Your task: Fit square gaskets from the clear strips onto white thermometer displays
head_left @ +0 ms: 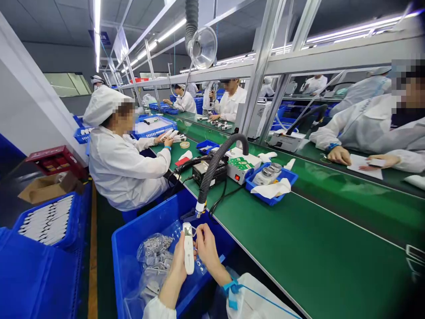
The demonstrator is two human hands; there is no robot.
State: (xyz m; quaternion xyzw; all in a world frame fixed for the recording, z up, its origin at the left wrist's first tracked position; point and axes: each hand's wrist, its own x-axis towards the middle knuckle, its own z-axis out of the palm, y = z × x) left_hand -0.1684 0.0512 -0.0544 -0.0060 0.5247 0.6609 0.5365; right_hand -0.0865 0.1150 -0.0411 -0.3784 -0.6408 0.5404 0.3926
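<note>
My left hand [177, 268] grips a slim white handheld device [188, 249] upright, fingers wrapped round its lower half. My right hand [206, 248] is beside it, fingers curled and pinched against the device's right side near the top. Both hands hover over a blue plastic bin [133, 235] that holds clear plastic bags of small grey parts [154, 246]. A blue wrist strap [231, 288] with a thin cord sits on my right wrist. A black flexible hose with a yellow-tipped nozzle [200, 206] hangs just above the device.
A green conveyor table [315, 248] runs along the right, bearing a small blue tray with cloth [270, 184], a white soldering station [242, 166] and a black box [206, 170]. Co-workers in white coats sit at the left [122, 164] and across the belt [372, 128]. Blue crates [46, 221] stand left.
</note>
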